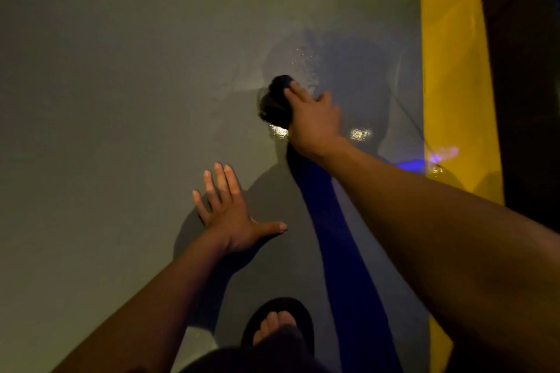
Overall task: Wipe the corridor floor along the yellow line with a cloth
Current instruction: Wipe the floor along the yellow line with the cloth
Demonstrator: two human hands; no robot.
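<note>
Head view, dim light. Step in hand, by my reading: mid-wipe on the smooth grey corridor floor (pixel 121 100), working beside the broad yellow painted line (pixel 448 100) that runs along the right edge.

Right hand (pixel 315 121) reaches forward, fingers curled over a dark bunched cloth (pixel 274 103) and pressing it onto the floor. The cloth sits left of the yellow line, apart from it, at the near-left edge of a wet patch (pixel 333 70).

Left hand (pixel 230 215) lies flat on the floor with fingers spread straight, holding nothing (looks like a brace for body weight).

Next move, as a judgement: carry the cloth rightward across the wet patch toward the line's edge, keeping pressure even, then shift the bracing hand forward.

Materials: floor looks matte where dry, glossy where wet, with 2 bright glints near the right wrist. Cloth reads soft, wadded, rounded; weave too dark to tell. A foot in a black rubber-like sandal (pixel 277 324) stands at the bottom of the frame.
</note>
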